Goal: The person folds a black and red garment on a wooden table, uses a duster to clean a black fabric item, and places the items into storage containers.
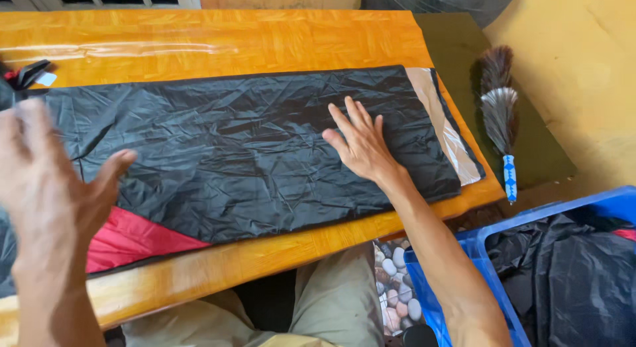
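Nearest the camera, the left hand (46,181) is raised above the near left edge of the table (199,39). Its fingers are spread and blurred, the thumb points right, and it holds nothing. Below it, a red fabric panel (129,241) shows at the near left edge of the black fabric (232,148).

The right forearm extends from the near right toward the centre. The right hand (361,145) lies palm down and flat on the black fabric, fingers straight and slightly fanned, gripping nothing.

The black fabric is spread lengthwise across the orange wooden table. A blue crate (477,247) holding dark cloth stands near right. Farther right, a feather duster (500,115) lies on a green surface.
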